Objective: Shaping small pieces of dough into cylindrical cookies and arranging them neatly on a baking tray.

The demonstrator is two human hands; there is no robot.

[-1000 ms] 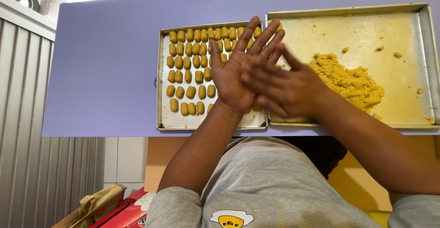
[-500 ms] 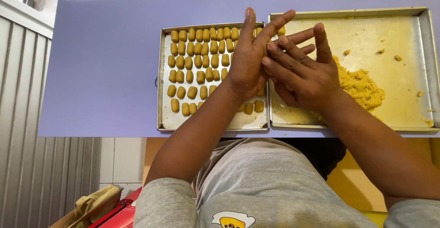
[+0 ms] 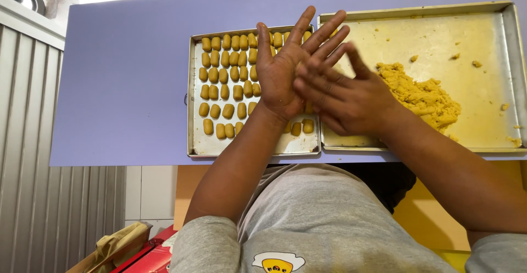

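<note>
Head cam: whatever's between the palms is hidden — can't tell if they hold dough. Left hand flat, fingers spread, pressed against right hand over the metal tray of smooth little yellow logs; crumbly dough heap sits in the right tray.

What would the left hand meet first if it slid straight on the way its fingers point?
Probably the far rim of the left tray, just beyond the left hand; the hand's height above the tray is unclear.
</note>
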